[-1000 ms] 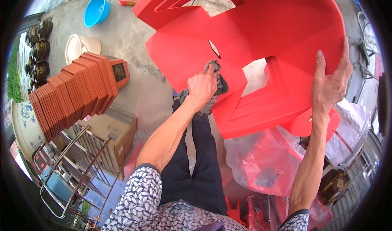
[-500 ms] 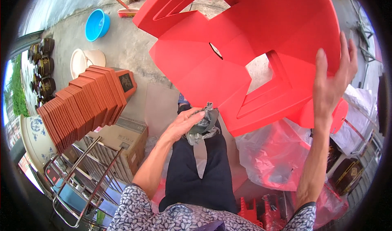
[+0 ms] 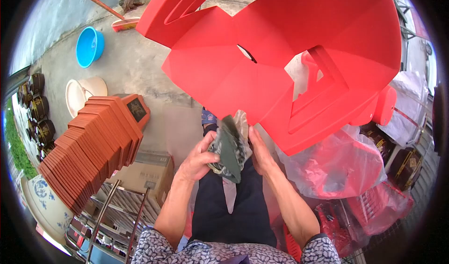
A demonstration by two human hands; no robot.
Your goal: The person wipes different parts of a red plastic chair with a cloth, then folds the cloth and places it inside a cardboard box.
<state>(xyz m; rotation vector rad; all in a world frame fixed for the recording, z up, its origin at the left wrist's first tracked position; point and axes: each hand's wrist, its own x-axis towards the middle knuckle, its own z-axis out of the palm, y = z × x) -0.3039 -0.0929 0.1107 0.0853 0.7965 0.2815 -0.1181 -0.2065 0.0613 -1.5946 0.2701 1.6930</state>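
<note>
Crumpled grey-green cloth (image 3: 229, 153) up between our hands, just below the near edge of the broad red moulded-plastic chair (image 3: 234, 82)! Our left hand (image 3: 199, 160) pinches it; our right hand (image 3: 263, 153) stands straight-fingered alongside, and whether it presses the cloth, we can't tell. Loose folds could slip from a one-sided grip, and the chair, with neither hand steadying it, could shift if bumped.
</note>
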